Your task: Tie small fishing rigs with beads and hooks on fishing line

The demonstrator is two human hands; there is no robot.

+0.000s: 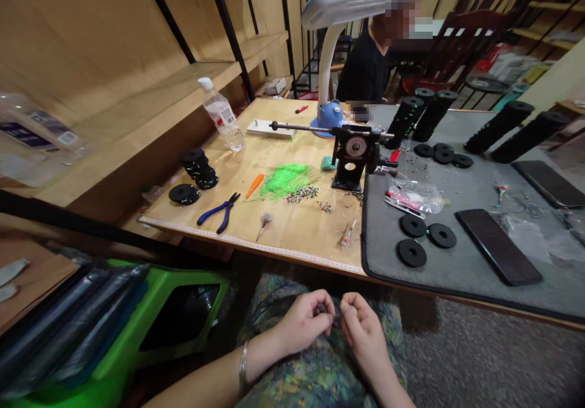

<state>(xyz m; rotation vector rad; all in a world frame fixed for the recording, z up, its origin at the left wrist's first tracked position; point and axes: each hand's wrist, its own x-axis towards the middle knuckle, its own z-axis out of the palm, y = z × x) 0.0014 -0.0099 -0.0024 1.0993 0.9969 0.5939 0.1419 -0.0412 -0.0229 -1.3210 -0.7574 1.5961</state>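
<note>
My left hand (pixel 304 325) is over my lap with its fingers curled and the thumb pressed against them. Close beside it, my right hand (pixel 364 325) is closed in a pinch. Something thin and dark seems to lie between the hands, too small to make out. On the wooden table (pixel 183 216) ahead are a heap of bright green strands (pixel 287 179), a pile of coloured beads (pixel 301 194), an orange-handled tool (pixel 255 185) and blue-handled pliers (pixel 220 214). Two small bundles of fine strands, one pale (pixel 265 220) and one mixed (pixel 348 234), lie near the front edge.
A black winding device (pixel 350 161) with a long shaft stands mid-table before a desk lamp (pixel 326 60). A water bottle (pixel 222 118) stands left. The grey mat (pixel 450 286) holds black foam discs (pixel 412 253) and phones (pixel 498 246). Another person (pixel 363 66) sits behind.
</note>
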